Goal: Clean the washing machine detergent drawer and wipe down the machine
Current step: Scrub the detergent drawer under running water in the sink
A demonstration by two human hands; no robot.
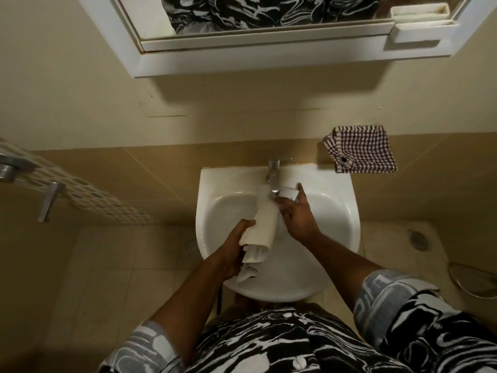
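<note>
Cloth point(265, 222): cream-white, rolled into a loose tube and creased. It lies slantwise over the basin of the sink point(215, 179). Its upper end sits directly under the spout of the tap point(274, 176). Its lower end hangs in crumpled white folds near the front rim.

Left grip point(236, 249): fingers curled round the lower part of the cloth, holding it clear of the basin floor.

Right grip point(295, 214): fingers spread and fairly straight, one pointing up toward the rim beside the tap, the others reaching to the upper end of the cloth. Contact there looks likely, but it cannot be confirmed.

Whether water is running cannot be told.

Surroundings: a checked towel point(363, 149) hangs on the wall right of the tap. A white mirror cabinet point(242, 57) is mounted above. A floor drain point(192, 244) lies left of the sink.
</note>
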